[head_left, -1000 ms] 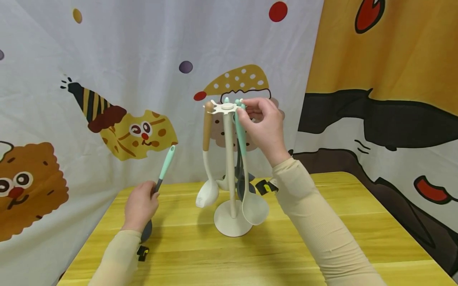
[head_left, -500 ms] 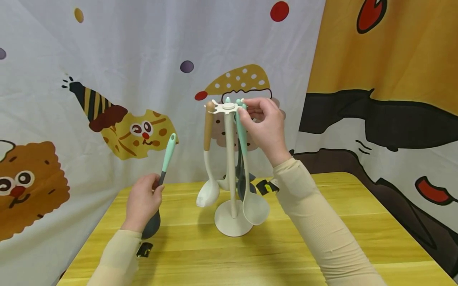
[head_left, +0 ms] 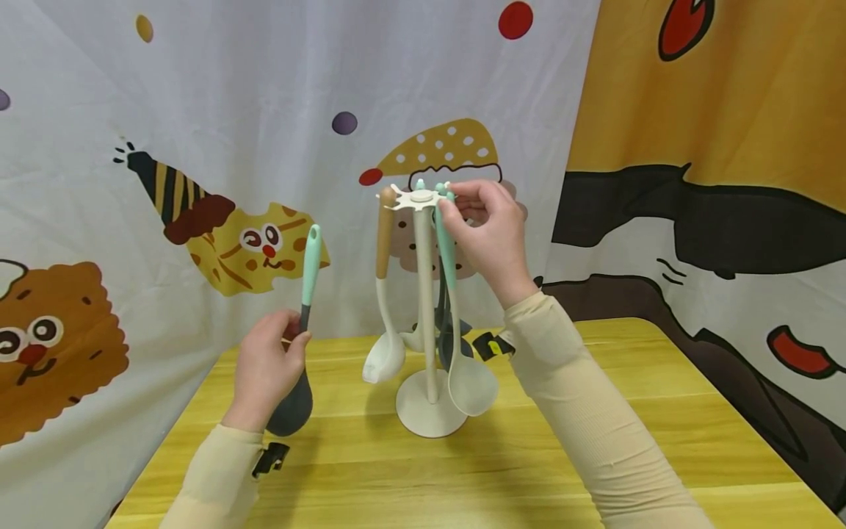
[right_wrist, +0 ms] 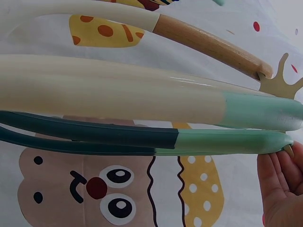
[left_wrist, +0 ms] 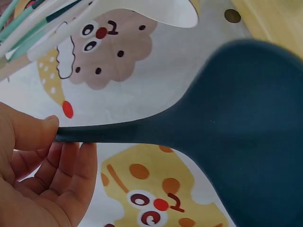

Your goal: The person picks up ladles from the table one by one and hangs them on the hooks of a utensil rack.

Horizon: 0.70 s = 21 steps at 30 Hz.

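Note:
My left hand (head_left: 267, 367) pinches the neck of a spatula (left_wrist: 255, 118) with a broad dark blue-grey head and a mint handle. The spatula stands upright, handle up, left of a white utensil rack (head_left: 424, 294). At the rack's top, thumb and index of my right hand (head_left: 494, 239) pinch the rim of the hook ring beside the mint handle tops. From the hooks hang a cream ladle (head_left: 474, 388) with a mint handle, a white utensil (head_left: 383, 358) with a wooden handle, and dark utensils (right_wrist: 94, 130) with mint handles, partly hidden behind the pole.
The rack's round base (head_left: 423, 422) stands on a yellow wood-grain table (head_left: 370, 485). A printed cartoon curtain (head_left: 264, 88) hangs close behind the table. Bare hooks show on the rack's near left side.
My left hand has brought the spatula up and turned it more upright, its dark head coming into fuller view. My right hand stays at the rack's top, and the hanging utensils keep their places.

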Each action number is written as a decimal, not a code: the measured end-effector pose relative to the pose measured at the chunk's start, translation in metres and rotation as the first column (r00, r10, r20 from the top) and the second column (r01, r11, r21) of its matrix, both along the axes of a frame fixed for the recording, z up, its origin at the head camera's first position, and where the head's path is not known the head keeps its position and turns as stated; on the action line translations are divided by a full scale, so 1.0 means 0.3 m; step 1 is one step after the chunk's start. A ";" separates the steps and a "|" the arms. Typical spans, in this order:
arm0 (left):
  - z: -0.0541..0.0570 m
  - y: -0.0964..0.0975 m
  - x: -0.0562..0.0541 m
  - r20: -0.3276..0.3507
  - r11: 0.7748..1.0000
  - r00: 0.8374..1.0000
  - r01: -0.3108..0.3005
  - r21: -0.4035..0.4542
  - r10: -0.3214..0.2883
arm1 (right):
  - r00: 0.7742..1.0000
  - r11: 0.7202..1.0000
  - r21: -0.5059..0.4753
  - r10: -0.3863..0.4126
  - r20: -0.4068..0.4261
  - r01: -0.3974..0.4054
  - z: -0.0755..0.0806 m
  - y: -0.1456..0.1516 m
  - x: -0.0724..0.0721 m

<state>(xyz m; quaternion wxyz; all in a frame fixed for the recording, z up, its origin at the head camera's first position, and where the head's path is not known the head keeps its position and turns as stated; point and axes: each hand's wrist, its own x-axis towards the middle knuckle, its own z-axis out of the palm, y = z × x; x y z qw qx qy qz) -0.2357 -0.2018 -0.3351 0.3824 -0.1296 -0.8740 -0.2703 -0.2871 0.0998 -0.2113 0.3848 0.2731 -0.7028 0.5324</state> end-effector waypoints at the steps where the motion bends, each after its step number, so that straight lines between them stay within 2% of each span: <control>1: 0.003 0.003 0.004 -0.011 1.000 1.000 0.004 0.000 -0.004 | 1.000 1.000 0.001 -0.001 -0.002 0.001 0.000 -0.001 -0.001; 10: 0.039 0.043 0.034 -0.108 0.997 0.992 0.061 -0.036 -0.065 | 1.000 1.000 -0.001 -0.004 -0.004 0.004 0.000 0.000 -0.003; 21: 0.062 0.088 0.060 -0.117 0.990 0.985 0.121 -0.071 -0.128 | 1.000 1.000 0.004 -0.012 -0.006 0.012 -0.001 0.002 -0.003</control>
